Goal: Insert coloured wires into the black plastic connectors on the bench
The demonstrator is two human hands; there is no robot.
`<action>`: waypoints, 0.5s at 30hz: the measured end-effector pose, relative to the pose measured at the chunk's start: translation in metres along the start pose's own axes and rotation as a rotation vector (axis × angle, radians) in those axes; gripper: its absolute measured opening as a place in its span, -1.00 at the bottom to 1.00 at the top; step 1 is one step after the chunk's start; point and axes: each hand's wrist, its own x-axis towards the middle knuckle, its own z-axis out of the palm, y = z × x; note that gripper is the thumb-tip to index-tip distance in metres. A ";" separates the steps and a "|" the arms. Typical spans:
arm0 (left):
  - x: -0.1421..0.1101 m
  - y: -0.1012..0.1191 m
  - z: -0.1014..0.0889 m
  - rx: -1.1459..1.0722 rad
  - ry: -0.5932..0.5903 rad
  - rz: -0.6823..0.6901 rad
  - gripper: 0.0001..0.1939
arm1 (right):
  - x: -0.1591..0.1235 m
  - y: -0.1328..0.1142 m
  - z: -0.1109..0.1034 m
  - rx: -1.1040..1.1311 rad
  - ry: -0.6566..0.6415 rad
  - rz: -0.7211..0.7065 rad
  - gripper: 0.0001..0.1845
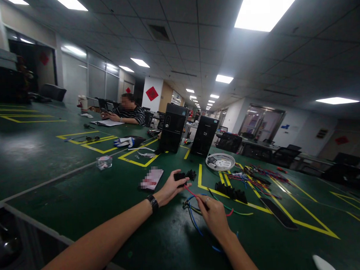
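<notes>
My left hand (169, 188) grips a small black connector block (180, 176) on the green table (81, 195); a dark band sits on that wrist. My right hand (212, 213) is pinched on a red wire (191, 191) that runs up to the black block. Loose blue, green and red wires (193, 212) lie tangled under and beside the right hand. Another black connector piece (191, 174) rests just right of the block.
A row of black connectors (230, 190), a white round basket (220, 162), more coloured wires (259, 177) and a black strip (277, 213) lie to the right. Two black computer towers (173, 128) stand behind. A person sits at the far left. A clear small box (104, 162) and a phone-like object (151, 179).
</notes>
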 end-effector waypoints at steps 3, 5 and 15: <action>-0.004 0.002 0.002 0.109 0.008 0.053 -0.32 | 0.000 -0.002 0.000 0.000 -0.057 -0.033 -0.74; -0.005 0.002 0.003 0.183 0.007 0.095 -0.34 | 0.001 -0.003 -0.001 -0.004 -0.069 -0.053 -0.75; -0.001 0.007 0.001 0.432 -0.020 0.285 -0.51 | 0.004 0.000 -0.007 -0.068 -0.183 0.051 -0.70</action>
